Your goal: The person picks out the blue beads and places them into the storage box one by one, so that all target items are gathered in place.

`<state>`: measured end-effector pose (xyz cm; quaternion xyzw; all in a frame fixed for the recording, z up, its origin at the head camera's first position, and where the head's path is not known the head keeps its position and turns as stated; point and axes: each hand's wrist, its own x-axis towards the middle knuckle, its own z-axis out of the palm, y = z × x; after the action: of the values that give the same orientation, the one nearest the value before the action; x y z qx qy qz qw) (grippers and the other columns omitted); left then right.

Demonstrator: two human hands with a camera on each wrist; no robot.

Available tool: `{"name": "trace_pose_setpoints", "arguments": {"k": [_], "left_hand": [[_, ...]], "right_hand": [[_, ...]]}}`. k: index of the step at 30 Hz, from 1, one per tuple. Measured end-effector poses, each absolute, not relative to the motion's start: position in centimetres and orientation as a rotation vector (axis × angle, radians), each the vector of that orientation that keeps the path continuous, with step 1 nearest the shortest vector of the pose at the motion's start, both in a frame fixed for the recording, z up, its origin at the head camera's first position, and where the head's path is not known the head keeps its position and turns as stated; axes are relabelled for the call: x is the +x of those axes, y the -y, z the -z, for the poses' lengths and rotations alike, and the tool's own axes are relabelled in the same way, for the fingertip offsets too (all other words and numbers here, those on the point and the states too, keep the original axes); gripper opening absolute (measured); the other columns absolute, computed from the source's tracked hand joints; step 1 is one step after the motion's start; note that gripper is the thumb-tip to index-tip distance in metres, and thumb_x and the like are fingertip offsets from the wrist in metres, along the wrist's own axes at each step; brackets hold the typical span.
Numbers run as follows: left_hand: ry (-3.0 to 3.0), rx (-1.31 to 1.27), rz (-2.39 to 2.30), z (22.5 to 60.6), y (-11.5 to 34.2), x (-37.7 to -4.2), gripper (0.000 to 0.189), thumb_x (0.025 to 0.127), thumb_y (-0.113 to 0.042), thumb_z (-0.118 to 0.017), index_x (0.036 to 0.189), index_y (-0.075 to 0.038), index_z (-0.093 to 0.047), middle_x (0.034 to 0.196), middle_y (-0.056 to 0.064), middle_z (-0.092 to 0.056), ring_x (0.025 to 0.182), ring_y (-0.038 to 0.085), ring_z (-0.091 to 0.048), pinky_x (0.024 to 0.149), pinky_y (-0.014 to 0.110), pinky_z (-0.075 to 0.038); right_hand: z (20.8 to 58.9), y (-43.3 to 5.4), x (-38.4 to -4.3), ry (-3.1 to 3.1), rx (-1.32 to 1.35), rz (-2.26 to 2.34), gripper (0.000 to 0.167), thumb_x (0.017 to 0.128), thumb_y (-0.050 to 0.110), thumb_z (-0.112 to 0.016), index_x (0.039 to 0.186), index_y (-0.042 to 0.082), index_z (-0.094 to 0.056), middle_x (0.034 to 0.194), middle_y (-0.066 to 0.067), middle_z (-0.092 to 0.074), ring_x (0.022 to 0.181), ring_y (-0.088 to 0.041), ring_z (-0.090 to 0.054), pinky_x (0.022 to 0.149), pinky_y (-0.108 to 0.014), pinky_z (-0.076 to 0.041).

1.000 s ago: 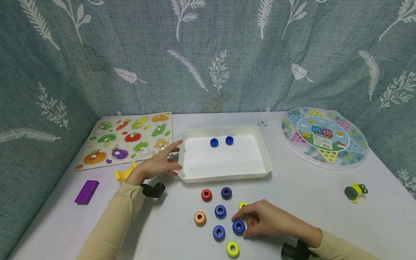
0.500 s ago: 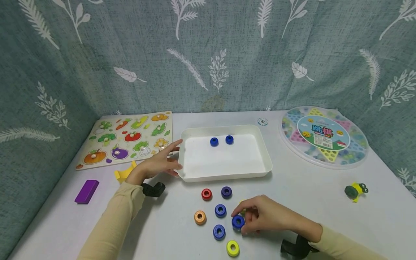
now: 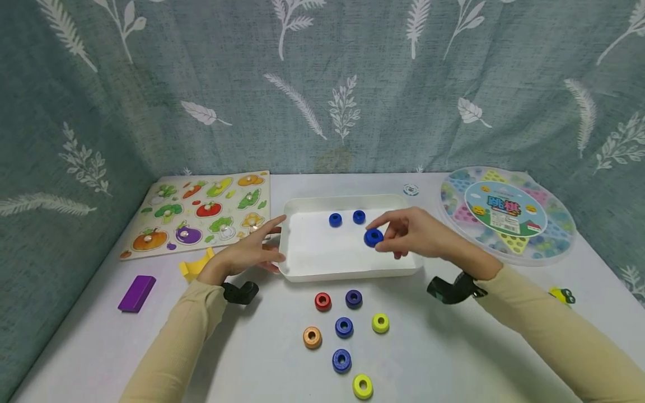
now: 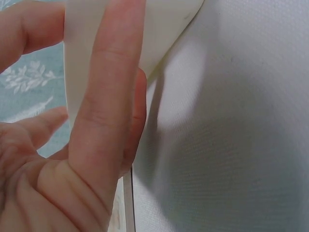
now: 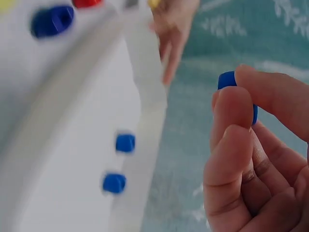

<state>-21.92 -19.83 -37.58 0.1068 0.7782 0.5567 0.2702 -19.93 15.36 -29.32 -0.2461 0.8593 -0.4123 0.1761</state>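
A white rectangular tray stands mid-table in the head view, with two blue rings near its back wall. My left hand rests against its left end, fingers spread and touching the wall; the left wrist view shows fingertips at the rim. Over the tray's right half, my right hand pinches a third blue ring between thumb and fingers. In the right wrist view that ring is mostly covered by the fingertips.
In front of the tray lie loose blue rings, a red ring, an orange ring and two yellow rings. A vegetable puzzle board, purple block and yellow piece lie left; a round game box stands right.
My right hand has lifted a blue ring from the group in front and carried it up and away, over the tray. The left hand has stayed at the tray's left end.
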Motion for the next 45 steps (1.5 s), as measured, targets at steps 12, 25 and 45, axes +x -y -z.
{"name": "trace_pose_setpoints", "arguments": {"k": [12, 25, 45], "left_hand": [[-2.098, 0.29, -1.504, 37.3, 19.8, -21.8, 0.091, 0.085, -0.004, -0.064, 0.153, -0.02, -0.006, 0.153, 0.019, -0.009, 0.11, 0.035, -0.048, 0.075, 0.039, -0.056], [-2.092, 0.285, -1.516, 37.2, 19.7, -21.7, 0.091, 0.084, -0.002, -0.064, 0.153, -0.019, -0.007, 0.153, 0.019, -0.009, 0.11, 0.035, -0.045, 0.075, 0.039, -0.056], [-2.111, 0.27, -1.489, 37.3, 19.7, -21.8, 0.091, 0.085, -0.003, -0.064, 0.153, -0.02, -0.007, 0.154, 0.019, -0.009, 0.11, 0.035, -0.047, 0.075, 0.038, -0.056]], "right_hand": [[31.1, -15.0, -27.1, -2.548, -0.363, 1.114, 0.04, 0.087, 0.017, -0.068, 0.123, 0.001, -0.059, 0.081, -0.017, -0.067, 0.075, -0.038, -0.061, 0.067, -0.043, -0.053], [34.0, -13.7, -28.8, -2.597, -0.134, 0.93, 0.033, 0.086, 0.011, -0.067, 0.113, -0.006, -0.059, 0.066, -0.008, -0.063, 0.054, -0.014, -0.059, 0.056, -0.026, -0.053], [35.3, -13.6, -29.2, -2.587, -0.089, 0.869, 0.039, 0.083, 0.008, -0.068, 0.117, -0.007, -0.056, 0.063, -0.006, -0.063, 0.049, -0.01, -0.058, 0.051, -0.024, -0.053]]}}
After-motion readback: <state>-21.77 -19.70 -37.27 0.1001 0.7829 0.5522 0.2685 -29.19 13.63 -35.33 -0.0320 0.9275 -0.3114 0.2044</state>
